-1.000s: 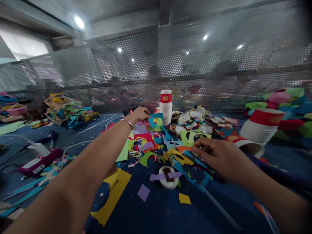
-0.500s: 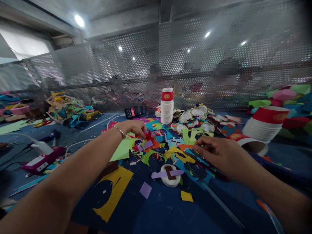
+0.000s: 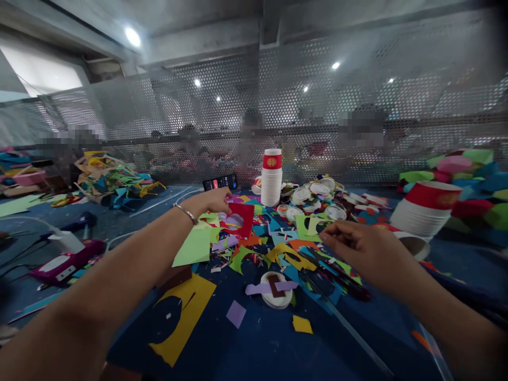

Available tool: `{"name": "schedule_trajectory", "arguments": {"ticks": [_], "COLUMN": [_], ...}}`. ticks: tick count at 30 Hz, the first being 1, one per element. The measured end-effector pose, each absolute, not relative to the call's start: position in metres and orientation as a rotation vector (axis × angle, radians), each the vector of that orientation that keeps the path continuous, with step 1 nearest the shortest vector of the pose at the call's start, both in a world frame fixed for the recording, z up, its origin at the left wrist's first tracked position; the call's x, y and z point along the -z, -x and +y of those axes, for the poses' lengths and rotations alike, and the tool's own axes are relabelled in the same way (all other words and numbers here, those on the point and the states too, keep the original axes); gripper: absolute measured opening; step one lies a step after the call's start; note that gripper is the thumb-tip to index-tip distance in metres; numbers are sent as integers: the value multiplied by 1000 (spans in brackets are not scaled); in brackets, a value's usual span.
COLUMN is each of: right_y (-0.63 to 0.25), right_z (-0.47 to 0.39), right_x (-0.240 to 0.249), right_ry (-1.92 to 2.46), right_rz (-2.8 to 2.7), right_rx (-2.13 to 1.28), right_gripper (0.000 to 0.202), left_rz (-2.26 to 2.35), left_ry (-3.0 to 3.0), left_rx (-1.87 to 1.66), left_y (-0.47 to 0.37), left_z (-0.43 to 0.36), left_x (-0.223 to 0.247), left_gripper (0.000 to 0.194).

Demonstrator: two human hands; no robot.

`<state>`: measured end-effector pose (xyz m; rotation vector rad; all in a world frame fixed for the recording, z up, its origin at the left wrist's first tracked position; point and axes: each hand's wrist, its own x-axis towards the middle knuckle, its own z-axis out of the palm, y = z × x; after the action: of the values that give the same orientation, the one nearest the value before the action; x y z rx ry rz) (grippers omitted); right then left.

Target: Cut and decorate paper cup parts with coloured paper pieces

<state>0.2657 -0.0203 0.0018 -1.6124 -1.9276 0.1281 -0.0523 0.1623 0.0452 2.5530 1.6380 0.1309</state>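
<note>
"What does the left hand (image 3: 218, 201) have?"

"A red sheet (image 3: 246, 221) with a hole cut in it. Finger and thumb are closed together on its upper left corner, and it tilts up over the heap of coloured paper scraps (image 3: 248, 259)."

"Where is that, exactly?"

"Left of the stack of paper cups (image 3: 271, 185) and in front of the phone (image 3: 220, 182). A light green sheet (image 3: 193, 247) lies below the wrist."

"And the right hand (image 3: 353, 241)?"

"Fingers curled, thumb near the fingertips, just beside a green cut-out sheet (image 3: 302, 229). The fingers hide its inside, so I can't tell whether it holds anything."

"What's nearer the person?"

"A white disc (image 3: 275, 303) with a brown piece (image 3: 273, 286) and a purple strip (image 3: 254, 289) across it. Near it lie a purple square (image 3: 236, 314) and a yellow piece (image 3: 302, 324); a larger yellow sheet (image 3: 196, 307) sits further left."
</note>
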Motion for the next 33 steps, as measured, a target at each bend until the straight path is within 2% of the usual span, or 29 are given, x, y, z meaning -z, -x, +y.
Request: {"name": "schedule_trajectory", "arguments": {"ticks": [3,9,11,15,20,24,29,33], "right_y": [-274,-274,-274,-275,-269,-267,-268,-263], "right_z": [-19,-24,-24,-23,-24,-24,-23,-26], "right_x": [-6,-13,-13,-9,-10,-10,-8,-10], "right_ry": [1656,1702,1698,1679,1640,1616,1606,1608], "right_rz": [-1792,-1609,-1618,-1668,-1693,-1698,-1744,-1816], "right_rx": [-3,148,144,101,83,75,52,24], "right_gripper": [36,39,39,35,31,31,32,32], "left_rz": [1643,1211,1144,1081,1098,1123,1100,1030], "left_ry": [-2670,-2882,-2908,-2952,-2964,-2942,-2931,-2966], "left_rx": [-216,-218,-232,-274,-346,-478,-588,-535], "left_y": [35,-39,-67,-110,-131,-131,-107,-73], "left_z": [151,123,120,123,128,126,104,62], "left_x": [-36,-28,-24,-11,-1,-1,-12,-20], "left_gripper": [39,32,37,60,42,37,30,22]}}
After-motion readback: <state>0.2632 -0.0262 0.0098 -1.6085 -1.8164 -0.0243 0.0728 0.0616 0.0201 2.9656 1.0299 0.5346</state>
